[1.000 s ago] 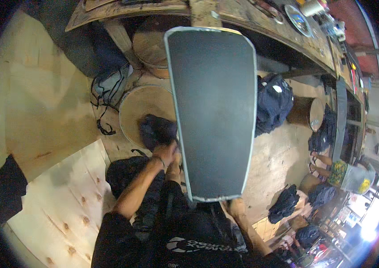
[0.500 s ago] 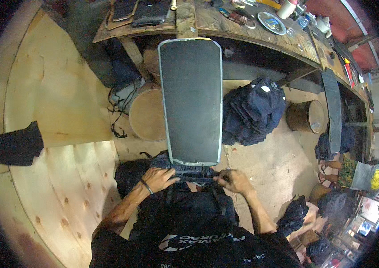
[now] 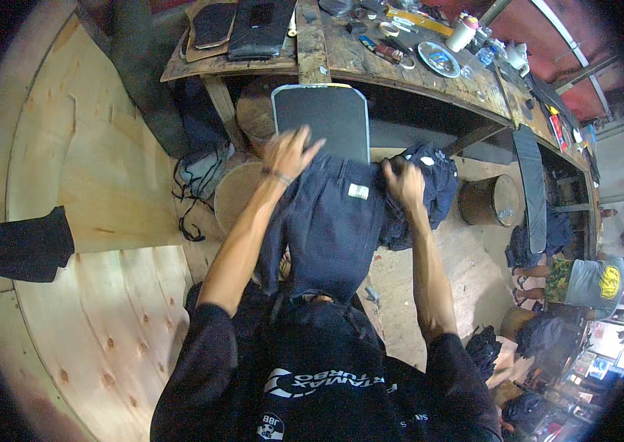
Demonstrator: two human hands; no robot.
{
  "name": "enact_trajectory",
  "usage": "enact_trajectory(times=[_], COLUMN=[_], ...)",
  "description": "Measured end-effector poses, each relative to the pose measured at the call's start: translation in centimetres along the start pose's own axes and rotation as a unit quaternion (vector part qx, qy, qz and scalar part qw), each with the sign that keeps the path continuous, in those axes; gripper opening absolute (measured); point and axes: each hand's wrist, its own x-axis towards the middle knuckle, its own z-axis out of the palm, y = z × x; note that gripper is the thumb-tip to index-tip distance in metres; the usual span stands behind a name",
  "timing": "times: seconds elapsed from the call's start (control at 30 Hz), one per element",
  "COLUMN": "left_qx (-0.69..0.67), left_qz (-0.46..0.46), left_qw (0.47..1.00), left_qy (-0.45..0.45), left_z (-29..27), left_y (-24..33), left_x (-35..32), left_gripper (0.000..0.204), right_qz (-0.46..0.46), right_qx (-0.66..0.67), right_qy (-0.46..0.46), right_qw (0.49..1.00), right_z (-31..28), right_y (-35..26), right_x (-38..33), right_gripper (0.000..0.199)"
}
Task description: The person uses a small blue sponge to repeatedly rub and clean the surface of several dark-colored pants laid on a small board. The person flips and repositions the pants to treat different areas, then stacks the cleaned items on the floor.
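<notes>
Dark navy trousers (image 3: 330, 236) are drawn over the near part of a long grey board (image 3: 321, 121) with pale edges. Their waistband lies across the board, and a small white label shows on the upper face. My left hand (image 3: 290, 155), slightly blurred, is open at the waistband's left end with fingers stretched over the board. At the right end, my right hand (image 3: 406, 184) is closed on the waistband. The lower part of the trousers hangs toward my body.
A wooden workbench (image 3: 253, 66) stands beyond the board, bearing a plate (image 3: 438, 59) and a white bottle (image 3: 463, 34). Dark garments (image 3: 437, 184) are piled right of the board, beside a round wooden stool (image 3: 490, 200). Another person (image 3: 584, 283) is at far right.
Both hands have moved forward, away from my body, pulling the trousers up over the board. The left hand's fingers have opened; most of the board's near half is now covered.
</notes>
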Motion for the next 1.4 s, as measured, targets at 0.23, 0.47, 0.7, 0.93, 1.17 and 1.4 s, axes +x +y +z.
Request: enact_trajectory(times=[0.23,0.47,0.7,0.93,1.17,1.4], left_qx=[-0.097,0.026,0.088,0.134,0.427,0.263], left_qz=[0.014,0.017,0.01,-0.007,0.111,0.171], left_qw=[0.961,0.964,0.966,0.809,0.588,0.925], left_qy=[-0.257,-0.264,-0.241,-0.572,-0.678,-0.215], left_z=[-1.1,6.7,10.1,6.2,6.9,9.2], left_y=[6.3,3.1,-0.4,5.8,9.7,1.2], left_x=[-6.5,-1.7,5.3,11.5,12.9,8.1], left_gripper=[0.044,0.098,0.101,0.092,0.063,0.024], right_qz=[0.006,0.099,-0.028,0.014,0.016,0.11], right_qx=[0.026,0.188,0.016,0.148,0.175,0.006], right_qy=[-0.301,-0.333,-0.434,-0.555,-0.466,-0.181], right_qw=[0.953,0.919,0.9,0.818,0.867,0.977], right_z=[-1.3,3.6,1.1,3.5,1.6,-0.8], right_y=[-1.2,0.8,-0.6,3.0,1.9,-2.8], right_x=[-9.0,2.2,6.5,2.1,1.8,-0.7], right_gripper=[0.079,0.051,0.074,0.097,0.086,0.072])
